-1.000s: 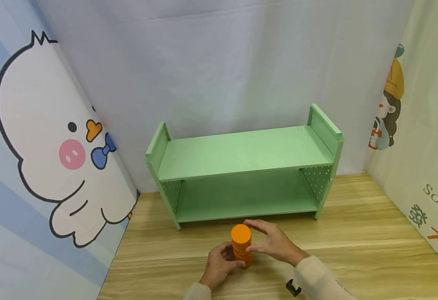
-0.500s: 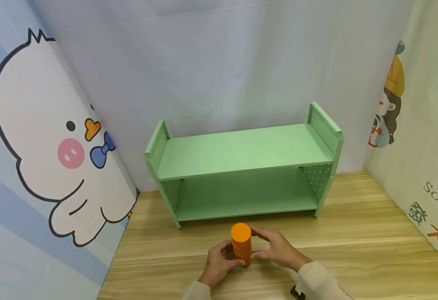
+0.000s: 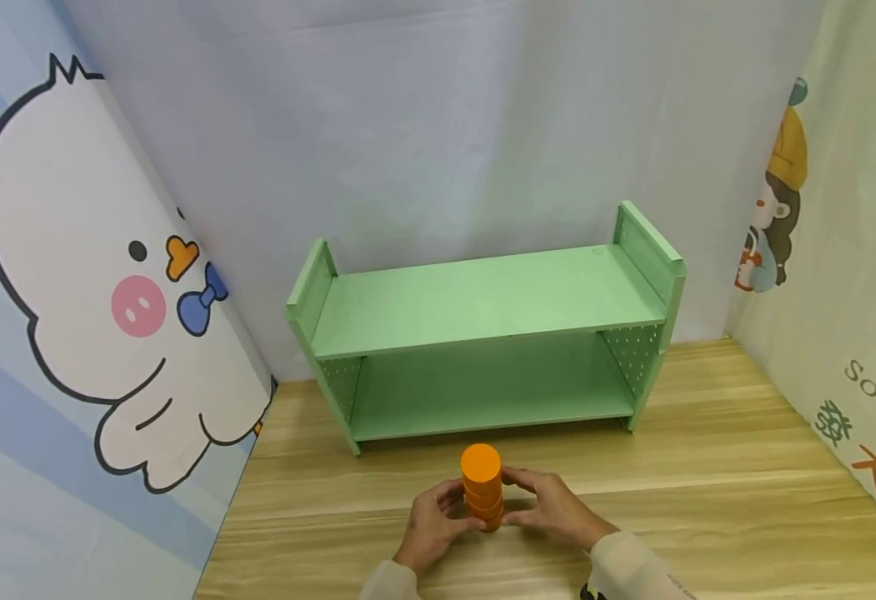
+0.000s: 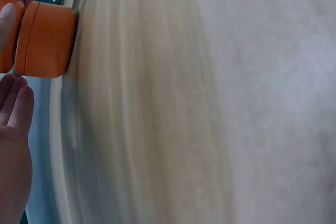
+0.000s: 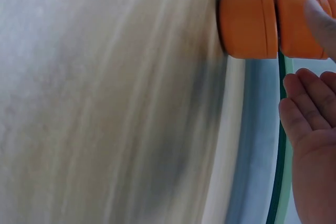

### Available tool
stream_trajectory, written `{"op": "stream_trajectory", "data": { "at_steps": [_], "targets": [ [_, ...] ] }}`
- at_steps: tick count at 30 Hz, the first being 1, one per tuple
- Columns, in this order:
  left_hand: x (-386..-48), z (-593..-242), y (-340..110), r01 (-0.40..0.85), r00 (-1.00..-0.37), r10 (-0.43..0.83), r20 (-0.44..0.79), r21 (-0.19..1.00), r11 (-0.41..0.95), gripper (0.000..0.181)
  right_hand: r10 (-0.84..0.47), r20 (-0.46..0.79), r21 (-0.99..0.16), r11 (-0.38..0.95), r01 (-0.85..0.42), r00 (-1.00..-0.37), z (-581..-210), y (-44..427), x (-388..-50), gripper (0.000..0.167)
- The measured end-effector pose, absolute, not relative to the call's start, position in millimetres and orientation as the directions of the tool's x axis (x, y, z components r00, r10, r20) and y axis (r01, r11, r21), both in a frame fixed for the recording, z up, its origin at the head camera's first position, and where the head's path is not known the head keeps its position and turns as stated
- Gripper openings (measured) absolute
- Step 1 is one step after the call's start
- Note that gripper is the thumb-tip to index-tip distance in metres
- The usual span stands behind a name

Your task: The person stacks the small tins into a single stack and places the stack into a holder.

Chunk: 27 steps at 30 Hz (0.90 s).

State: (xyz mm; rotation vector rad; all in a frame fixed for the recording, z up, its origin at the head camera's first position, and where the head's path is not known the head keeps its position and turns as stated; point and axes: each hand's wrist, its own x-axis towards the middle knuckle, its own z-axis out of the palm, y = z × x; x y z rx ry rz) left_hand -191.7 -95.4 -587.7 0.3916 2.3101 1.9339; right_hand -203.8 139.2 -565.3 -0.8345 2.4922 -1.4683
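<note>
A stack of orange lidded jars stands upright on the wooden table in the head view. My left hand holds the stack low on its left side, thumb in front and fingers behind. On the other side, my right hand is held around the stack with relaxed fingers. In the right wrist view, its fingers lie just off the jar, and its thumb crosses in front of the upper jar. A lower jar shows in the left wrist view, beside the left fingers.
Behind the stack stands a two-tier green shelf with raised side panels. Printed cloth walls enclose the wooden table at the back and sides. A small black object shows beside the right sleeve at the bottom edge.
My right hand has come down from beside the top of the stack to its lower right side. The left hand and the stack have stayed nearly in place.
</note>
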Motion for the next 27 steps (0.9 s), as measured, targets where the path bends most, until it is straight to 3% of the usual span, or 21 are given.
{"op": "stream_trajectory", "data": {
  "at_steps": [27],
  "targets": [
    [-193, -596, -94, 0.123, -0.965, 0.247, 0.086, 0.983, 0.14, 0.055, -0.493, 0.162, -0.895, 0.291, -0.338, -0.855, -586, 129, -207, 0.058]
  ]
}}
